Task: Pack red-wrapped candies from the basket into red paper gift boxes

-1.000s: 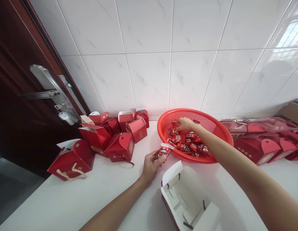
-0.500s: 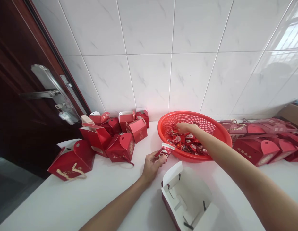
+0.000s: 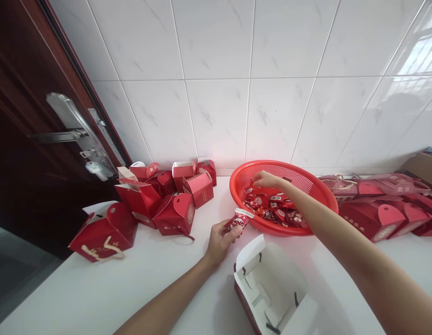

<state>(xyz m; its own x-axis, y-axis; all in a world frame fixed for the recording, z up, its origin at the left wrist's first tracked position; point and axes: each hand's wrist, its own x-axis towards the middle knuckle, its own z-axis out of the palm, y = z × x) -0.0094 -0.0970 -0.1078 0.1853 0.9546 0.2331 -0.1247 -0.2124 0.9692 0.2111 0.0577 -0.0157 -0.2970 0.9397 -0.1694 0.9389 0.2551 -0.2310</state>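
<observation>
Between the thumb and fingers of my left hand [image 3: 220,239] is a red wrapped candy with a white end [image 3: 237,219], close to the basket's front left rim. My right hand [image 3: 267,179] is over the left part of the red plastic basket [image 3: 323,188], its fingers pinched on something red, mostly hidden. Below it in the basket lie several red wrapped candies [image 3: 280,215]. An open box with a white inside [image 3: 282,274] stands in front of the basket, and its inside shows only folded flaps.
Several red gift boxes [image 3: 176,214] stand at the left, beside a dark door [image 3: 20,107] with a metal handle. More red boxes [image 3: 371,217] and a brown carton [image 3: 423,166] are at the right. A tiled wall rises behind.
My right hand has lifted slightly from the candies, and some red wrapping shows at its fingertips. The basket has shifted very slightly right. My left hand has stayed in place with its candy.
</observation>
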